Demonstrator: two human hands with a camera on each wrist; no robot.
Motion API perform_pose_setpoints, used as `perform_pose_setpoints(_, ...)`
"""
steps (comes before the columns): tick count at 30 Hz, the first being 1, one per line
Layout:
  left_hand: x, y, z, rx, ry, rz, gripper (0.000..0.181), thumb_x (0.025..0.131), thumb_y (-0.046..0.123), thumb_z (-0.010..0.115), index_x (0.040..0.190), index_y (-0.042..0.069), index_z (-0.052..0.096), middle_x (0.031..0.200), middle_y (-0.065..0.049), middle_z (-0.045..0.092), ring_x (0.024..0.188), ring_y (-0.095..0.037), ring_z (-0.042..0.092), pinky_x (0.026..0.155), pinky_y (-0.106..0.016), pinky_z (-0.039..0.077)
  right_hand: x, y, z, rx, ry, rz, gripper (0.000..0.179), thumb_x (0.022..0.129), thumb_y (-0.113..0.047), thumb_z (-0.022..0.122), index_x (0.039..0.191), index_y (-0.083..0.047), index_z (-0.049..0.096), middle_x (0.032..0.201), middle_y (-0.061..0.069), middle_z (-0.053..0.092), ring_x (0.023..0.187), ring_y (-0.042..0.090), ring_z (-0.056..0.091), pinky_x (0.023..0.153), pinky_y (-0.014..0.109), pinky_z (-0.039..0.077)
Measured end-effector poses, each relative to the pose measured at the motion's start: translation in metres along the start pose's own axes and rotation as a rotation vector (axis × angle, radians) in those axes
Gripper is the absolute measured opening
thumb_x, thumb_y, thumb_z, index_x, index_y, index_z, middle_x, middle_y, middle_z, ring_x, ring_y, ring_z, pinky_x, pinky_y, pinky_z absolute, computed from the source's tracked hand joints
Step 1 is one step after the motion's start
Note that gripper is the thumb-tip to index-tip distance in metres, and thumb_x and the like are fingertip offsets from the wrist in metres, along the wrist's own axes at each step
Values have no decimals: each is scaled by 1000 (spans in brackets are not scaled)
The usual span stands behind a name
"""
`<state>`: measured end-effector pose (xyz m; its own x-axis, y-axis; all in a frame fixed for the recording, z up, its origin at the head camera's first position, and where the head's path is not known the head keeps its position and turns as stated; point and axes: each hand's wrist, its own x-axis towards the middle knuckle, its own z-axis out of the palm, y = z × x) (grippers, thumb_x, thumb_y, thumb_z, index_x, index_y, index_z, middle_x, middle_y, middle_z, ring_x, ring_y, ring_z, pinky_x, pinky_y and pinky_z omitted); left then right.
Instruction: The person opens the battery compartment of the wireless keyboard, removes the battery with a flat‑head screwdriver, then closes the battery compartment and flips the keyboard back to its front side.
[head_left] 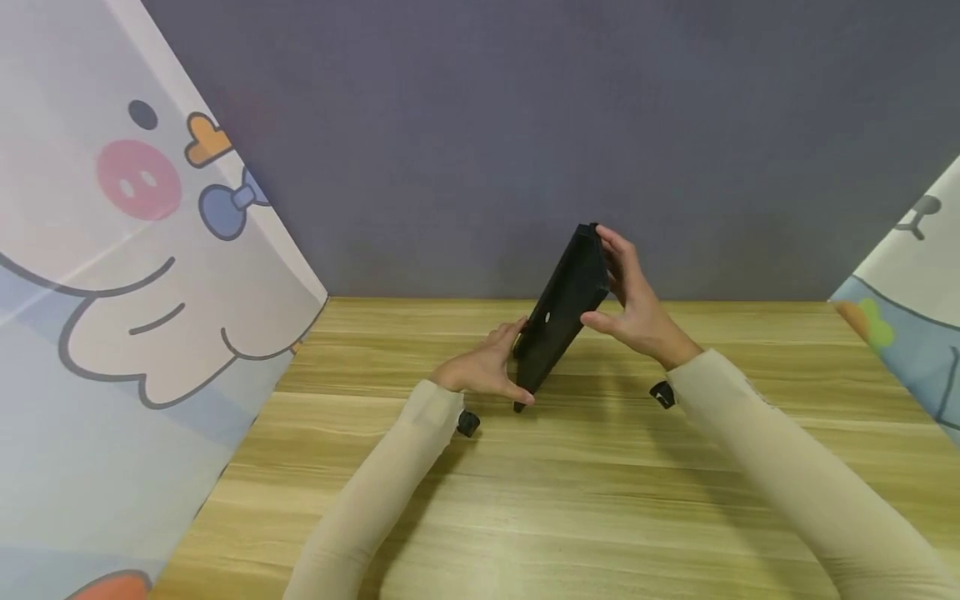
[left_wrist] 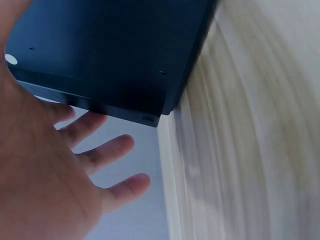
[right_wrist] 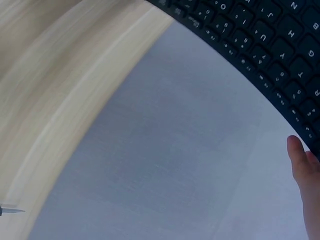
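Observation:
A black keyboard (head_left: 566, 308) stands steeply tilted, its low end at the table, with its underside toward me in the head view. Screws and a small white oval mark that underside in the left wrist view. My right hand (head_left: 637, 312) grips the raised end, thumb and fingers at opposite edges; lettered keys (right_wrist: 285, 55) show in the right wrist view. Around the low end, my left hand (head_left: 483, 367) is spread, thumb near one corner. Its fingers (left_wrist: 112, 152) are loosely extended beside the keyboard's edge; whether all of them touch it is hidden.
The wood-grain table (head_left: 540, 500) meets a grey backdrop (head_left: 480, 150) behind the keyboard. Cartoon-printed panels stand at left (head_left: 150, 275) and right (head_left: 922, 292). A thin pointed tip (right_wrist: 12, 210) lies at the lower left of the right wrist view, its body out of frame.

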<state>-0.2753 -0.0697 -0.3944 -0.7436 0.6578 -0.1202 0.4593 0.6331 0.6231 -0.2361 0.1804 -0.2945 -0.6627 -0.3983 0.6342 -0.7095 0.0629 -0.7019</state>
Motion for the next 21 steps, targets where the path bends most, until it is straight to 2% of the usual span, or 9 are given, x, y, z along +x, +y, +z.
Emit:
perform_pose_setpoints(4,-3,-4,-6,29,-15,-20,129,65,48,84,152,27,-10,157,-8,-3,142,-28,2,105,-54,25,-4,2,-5,3,-14,20,95,79,-12,78,146,1,12,147,24,21,135,28,25,108,34,21)
perform_pose_setpoints(7,-5,-7,-10,37,-20,-32,128,65,46,85,152,27,-7,156,-8,3,141,-27,7,104,-51,28,-7,5,-8,-12,-23,51,95,76,1,77,146,1,12,148,23,18,135,28,23,108,28,22)
perform_pose_setpoints(11,-10,-11,-16,18,-32,-56,128,65,44,86,153,25,-5,155,-9,5,140,-28,12,103,-51,30,-15,10,-14,-45,-55,99,95,76,8,74,146,-1,11,150,20,15,138,25,19,108,22,20)
perform_pose_setpoints(15,-15,-13,-20,8,-55,-119,128,65,44,86,153,25,-5,156,-14,-2,141,-32,6,103,-54,28,-25,15,-19,-72,-76,170,95,77,10,72,148,-5,11,151,15,16,139,23,19,106,18,20)
perform_pose_setpoints(18,-18,-14,-23,8,-61,-156,127,66,40,86,153,27,-5,156,-15,-4,141,-32,4,103,-54,28,-33,17,-22,-121,-81,241,95,78,5,74,150,-6,12,151,13,20,138,25,22,103,15,23)
perform_pose_setpoints(21,-20,-16,-24,18,-61,-174,126,67,38,87,153,27,-4,156,-14,-3,141,-32,6,101,-53,31,-41,18,-25,-190,-97,317,96,79,-4,77,150,-5,12,150,13,23,136,28,27,104,22,27)
